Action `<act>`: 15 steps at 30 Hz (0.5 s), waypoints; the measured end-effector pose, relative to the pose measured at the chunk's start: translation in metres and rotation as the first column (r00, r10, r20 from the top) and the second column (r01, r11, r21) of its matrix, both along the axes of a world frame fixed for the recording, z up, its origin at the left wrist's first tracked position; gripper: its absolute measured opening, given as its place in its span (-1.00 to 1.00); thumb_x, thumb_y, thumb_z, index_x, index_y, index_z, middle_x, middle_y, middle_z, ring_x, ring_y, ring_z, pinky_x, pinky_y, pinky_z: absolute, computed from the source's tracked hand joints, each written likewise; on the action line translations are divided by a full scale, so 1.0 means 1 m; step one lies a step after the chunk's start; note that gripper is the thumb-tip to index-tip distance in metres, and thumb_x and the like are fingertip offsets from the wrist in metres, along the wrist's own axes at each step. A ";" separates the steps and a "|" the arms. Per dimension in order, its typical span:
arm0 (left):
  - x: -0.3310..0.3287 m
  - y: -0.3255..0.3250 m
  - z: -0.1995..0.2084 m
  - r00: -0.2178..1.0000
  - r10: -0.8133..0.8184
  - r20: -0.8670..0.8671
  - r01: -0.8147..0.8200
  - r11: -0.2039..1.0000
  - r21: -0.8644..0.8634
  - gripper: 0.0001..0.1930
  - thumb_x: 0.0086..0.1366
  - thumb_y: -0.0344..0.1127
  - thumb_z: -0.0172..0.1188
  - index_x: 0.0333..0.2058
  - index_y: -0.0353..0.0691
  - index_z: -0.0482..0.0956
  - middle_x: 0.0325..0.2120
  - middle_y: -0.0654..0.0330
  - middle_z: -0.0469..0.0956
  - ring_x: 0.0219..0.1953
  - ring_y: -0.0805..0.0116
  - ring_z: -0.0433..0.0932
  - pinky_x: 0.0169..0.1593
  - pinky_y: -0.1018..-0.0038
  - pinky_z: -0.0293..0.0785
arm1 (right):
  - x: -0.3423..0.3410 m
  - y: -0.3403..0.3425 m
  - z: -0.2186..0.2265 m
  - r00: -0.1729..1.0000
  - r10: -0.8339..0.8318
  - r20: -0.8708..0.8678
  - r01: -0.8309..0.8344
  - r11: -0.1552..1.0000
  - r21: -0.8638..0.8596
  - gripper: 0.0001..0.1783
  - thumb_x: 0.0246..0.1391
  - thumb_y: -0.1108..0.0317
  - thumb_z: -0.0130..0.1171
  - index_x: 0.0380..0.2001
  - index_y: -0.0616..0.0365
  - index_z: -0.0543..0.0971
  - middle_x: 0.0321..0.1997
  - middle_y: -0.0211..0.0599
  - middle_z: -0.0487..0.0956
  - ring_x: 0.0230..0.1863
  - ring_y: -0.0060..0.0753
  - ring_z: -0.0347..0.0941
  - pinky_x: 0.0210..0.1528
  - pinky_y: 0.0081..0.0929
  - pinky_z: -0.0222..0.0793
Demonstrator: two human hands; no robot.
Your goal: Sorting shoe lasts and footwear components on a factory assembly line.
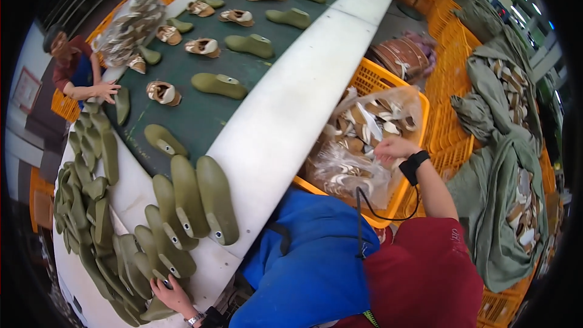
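Note:
At the lower left, my left hand [173, 297] has its fingers bent round the heel end of an olive-green shoe last [176, 261], at the edge of a pile of lasts [91, 206]. Several more lasts lie side by side just beyond it, one large last [217, 200] among them. Over on the right, my right hand [393, 149] reaches into a clear plastic bag [364, 173] of brown and white shoe uppers [364, 123]. Its fingers are curled, and what they hold, if anything, is hidden. An orange crate [423, 123] contains the bag.
A dark green conveyor belt [182, 58] carries pairs of lasts and uppers between white borders [297, 106]. Across it, a co-worker's hand [106, 90] is beside a last. Orange crates [449, 130] and green cloths [495, 206] with uppers stand at the right.

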State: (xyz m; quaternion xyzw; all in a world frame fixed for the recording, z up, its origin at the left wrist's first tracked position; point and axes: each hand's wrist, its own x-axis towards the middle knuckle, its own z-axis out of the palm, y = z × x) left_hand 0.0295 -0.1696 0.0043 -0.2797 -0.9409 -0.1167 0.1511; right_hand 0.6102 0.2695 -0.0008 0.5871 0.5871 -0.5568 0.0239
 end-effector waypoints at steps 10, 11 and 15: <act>0.003 0.002 0.003 1.000 -0.030 0.002 0.030 0.998 -0.050 -0.55 0.26 -0.17 0.13 -0.09 -0.51 0.43 0.08 -0.10 0.32 0.05 -0.06 0.35 0.06 0.25 0.30 | -0.023 -0.027 -0.171 0.944 0.067 0.323 -0.205 0.887 0.414 -0.75 -0.11 0.29 0.06 -0.39 0.18 0.61 -0.33 0.03 0.58 -0.31 0.07 0.51 -0.25 -0.18 0.42; 0.001 0.002 0.002 0.999 -0.040 0.006 0.040 0.998 -0.056 -0.55 0.26 -0.17 0.13 -0.09 -0.51 0.43 0.08 -0.10 0.32 0.05 -0.06 0.35 0.06 0.25 0.30 | -0.022 -0.027 -0.177 0.873 0.377 0.311 -0.453 0.862 0.229 -0.75 -0.12 0.29 0.09 -0.39 0.19 0.61 -0.33 0.03 0.58 -0.32 0.07 0.51 -0.26 -0.18 0.42; 0.001 0.000 0.002 1.000 0.005 0.011 -0.004 0.997 -0.077 -0.53 0.27 -0.16 0.12 -0.06 -0.53 0.41 0.09 -0.10 0.31 0.06 -0.04 0.35 0.07 0.26 0.30 | -0.036 -0.048 -0.157 0.932 0.351 0.097 -0.354 0.935 0.025 -0.72 -0.05 0.25 0.07 -0.34 0.22 0.60 -0.33 -0.01 0.60 -0.29 -0.01 0.51 -0.21 -0.23 0.40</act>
